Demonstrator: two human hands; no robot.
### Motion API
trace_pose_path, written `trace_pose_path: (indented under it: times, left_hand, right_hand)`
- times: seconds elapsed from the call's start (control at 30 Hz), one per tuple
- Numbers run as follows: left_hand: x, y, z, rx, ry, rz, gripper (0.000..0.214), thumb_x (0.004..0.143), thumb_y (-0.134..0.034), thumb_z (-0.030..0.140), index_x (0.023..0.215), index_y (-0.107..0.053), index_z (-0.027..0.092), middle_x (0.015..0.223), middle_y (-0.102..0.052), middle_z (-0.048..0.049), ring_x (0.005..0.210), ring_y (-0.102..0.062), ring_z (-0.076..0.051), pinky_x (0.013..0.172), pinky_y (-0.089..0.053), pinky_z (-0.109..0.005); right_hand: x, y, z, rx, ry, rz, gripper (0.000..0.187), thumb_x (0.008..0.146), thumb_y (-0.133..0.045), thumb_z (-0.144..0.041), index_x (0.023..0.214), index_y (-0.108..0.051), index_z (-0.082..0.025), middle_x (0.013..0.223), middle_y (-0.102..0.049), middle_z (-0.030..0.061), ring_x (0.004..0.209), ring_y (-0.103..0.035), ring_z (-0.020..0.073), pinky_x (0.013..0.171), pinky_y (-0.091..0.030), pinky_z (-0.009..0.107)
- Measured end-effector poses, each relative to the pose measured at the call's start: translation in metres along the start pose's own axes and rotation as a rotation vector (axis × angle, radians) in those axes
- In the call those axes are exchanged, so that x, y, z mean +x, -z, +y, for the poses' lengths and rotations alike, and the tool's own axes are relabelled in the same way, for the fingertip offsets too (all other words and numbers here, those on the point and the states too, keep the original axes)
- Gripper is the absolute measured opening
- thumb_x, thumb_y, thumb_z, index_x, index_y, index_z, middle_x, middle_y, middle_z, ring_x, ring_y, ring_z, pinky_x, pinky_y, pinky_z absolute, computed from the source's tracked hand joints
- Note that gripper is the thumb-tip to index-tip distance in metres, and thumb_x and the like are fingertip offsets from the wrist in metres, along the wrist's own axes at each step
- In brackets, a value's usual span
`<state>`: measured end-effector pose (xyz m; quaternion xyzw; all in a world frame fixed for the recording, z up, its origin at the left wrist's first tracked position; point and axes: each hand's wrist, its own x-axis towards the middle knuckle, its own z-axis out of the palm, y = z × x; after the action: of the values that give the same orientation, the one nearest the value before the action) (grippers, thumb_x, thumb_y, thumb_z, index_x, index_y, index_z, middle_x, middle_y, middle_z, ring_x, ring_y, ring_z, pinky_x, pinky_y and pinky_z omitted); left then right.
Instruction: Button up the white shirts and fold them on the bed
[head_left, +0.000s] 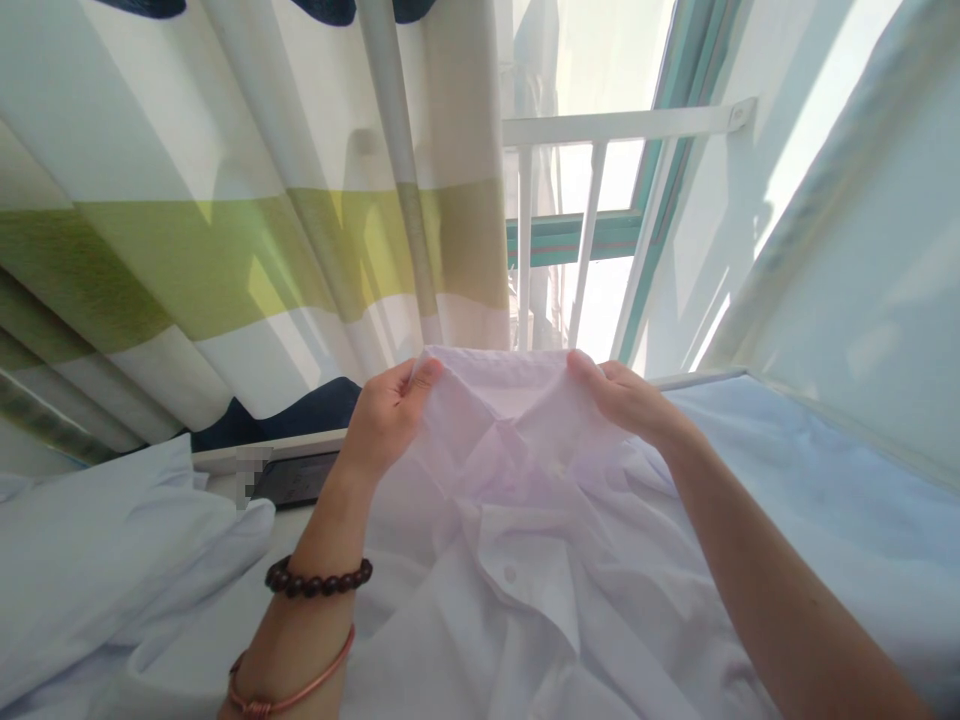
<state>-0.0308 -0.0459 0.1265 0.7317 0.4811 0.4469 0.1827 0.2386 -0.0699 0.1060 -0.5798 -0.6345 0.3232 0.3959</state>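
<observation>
A white shirt (525, 560) spreads out below me, its collar (506, 368) raised and stretched between both hands. My left hand (390, 410) pinches the collar's left corner between thumb and fingers. At the opposite corner, my right hand (619, 392) grips the collar the same way. The front of the shirt hangs in loose folds, with a flap bearing a button (511, 574) turned outward near the middle. A dark beaded bracelet (319, 580) and a copper-coloured bangle (300, 698) circle my left wrist and forearm.
Folded white cloth (112, 560) lies at the left. Beside my left forearm a dark flat device (298, 478) rests on a pale surface. A striped curtain (300, 250) hangs ahead, next to a window with a white railing (619, 126). Pale bluish cloth (810, 490) stretches along the right.
</observation>
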Motion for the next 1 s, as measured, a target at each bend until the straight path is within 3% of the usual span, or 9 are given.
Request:
trace_pose_path:
  times: [0.17,0.23,0.33,0.43,0.63,0.73,0.87,0.93,1.0]
  left_hand:
    - [0.001,0.000,-0.007,-0.290,0.040,-0.202,0.044,0.071,-0.076,0.050,0.103,-0.062,0.022,0.088,-0.070,-0.0009,0.066,-0.062,-0.015,0.053,-0.047,-0.019]
    - [0.001,0.000,-0.010,-0.318,0.086,-0.238,0.045,0.068,-0.079,0.049,0.102,-0.064,0.022,0.087,-0.071,-0.0014,0.064,-0.063,-0.015,0.051,-0.047,-0.020]
    - [0.002,0.002,-0.013,-0.261,0.124,-0.213,0.036,0.072,-0.074,0.051,0.083,-0.066,0.019,0.066,-0.065,0.0010,0.052,-0.055,-0.013,0.043,-0.039,-0.019]
    - [0.002,0.003,-0.013,-0.184,0.059,-0.138,0.036,0.075,-0.071,0.051,0.069,-0.061,0.017,0.058,-0.057,0.0029,0.050,-0.049,-0.010,0.043,-0.035,-0.019]
    - [0.002,-0.005,-0.009,-0.140,0.044,0.038,0.037,0.082,-0.062,0.052,0.066,-0.054,0.019,0.051,-0.044,0.0066,0.044,-0.036,-0.007,0.039,-0.026,-0.018]
    - [0.002,-0.007,-0.010,-0.168,0.019,-0.040,0.035,0.073,-0.072,0.051,0.072,-0.060,0.019,0.055,-0.051,0.0061,0.049,-0.044,-0.009,0.044,-0.033,-0.017]
    - [0.003,-0.006,-0.017,-0.215,0.064,-0.259,0.041,0.063,-0.082,0.048,0.091,-0.069,0.020,0.082,-0.071,0.0012,0.071,-0.063,-0.017,0.059,-0.049,-0.022]
    - [0.005,-0.007,-0.022,-0.142,0.079,-0.189,0.038,0.067,-0.078,0.050,0.089,-0.071,0.020,0.079,-0.071,0.0018,0.069,-0.062,-0.017,0.059,-0.048,-0.022]
    - [0.006,-0.012,-0.027,-0.035,0.065,-0.064,0.034,0.071,-0.075,0.050,0.085,-0.070,0.019,0.071,-0.067,0.0034,0.066,-0.059,-0.016,0.058,-0.045,-0.022]
  right_hand:
    - [-0.002,0.005,0.002,0.022,0.073,-0.001,0.063,0.081,-0.048,-0.076,0.057,-0.055,-0.018,0.054,-0.052,0.0009,0.050,-0.048,0.0127,0.045,-0.036,0.025]
    - [-0.004,0.010,0.003,0.076,0.148,-0.125,0.045,0.072,-0.070,-0.063,0.081,-0.067,-0.019,0.072,-0.066,0.0021,0.064,-0.059,0.0170,0.054,-0.045,0.025]
    - [-0.007,0.014,0.005,0.117,0.171,-0.275,0.050,0.065,-0.081,-0.047,0.106,-0.069,-0.023,0.095,-0.073,0.0036,0.085,-0.066,0.0230,0.067,-0.052,0.030]
    - [-0.006,0.011,0.007,0.057,0.137,-0.156,0.039,0.074,-0.072,-0.055,0.085,-0.071,-0.018,0.079,-0.070,0.0035,0.074,-0.064,0.0211,0.062,-0.050,0.028]
    - [0.002,-0.013,0.004,0.061,0.153,0.209,0.055,0.082,-0.053,-0.067,0.057,-0.049,-0.019,0.053,-0.043,-0.0020,0.050,-0.042,0.0107,0.044,-0.031,0.024]
    - [0.006,-0.019,0.004,0.043,0.121,0.314,0.055,0.081,-0.053,-0.067,0.054,-0.045,-0.020,0.050,-0.038,-0.0029,0.048,-0.037,0.0101,0.042,-0.027,0.024]
    - [0.004,-0.010,0.008,0.097,0.114,0.075,0.042,0.072,-0.069,-0.058,0.070,-0.064,-0.017,0.063,-0.058,0.0002,0.060,-0.053,0.0154,0.051,-0.041,0.026]
    - [0.004,-0.004,0.011,0.089,0.133,-0.119,0.036,0.066,-0.077,-0.049,0.084,-0.071,-0.018,0.078,-0.067,0.0022,0.073,-0.060,0.0198,0.063,-0.047,0.028]
    - [0.005,-0.003,0.013,0.045,0.144,-0.179,0.032,0.069,-0.076,-0.046,0.086,-0.073,-0.019,0.082,-0.069,0.0023,0.077,-0.061,0.0207,0.067,-0.047,0.029]
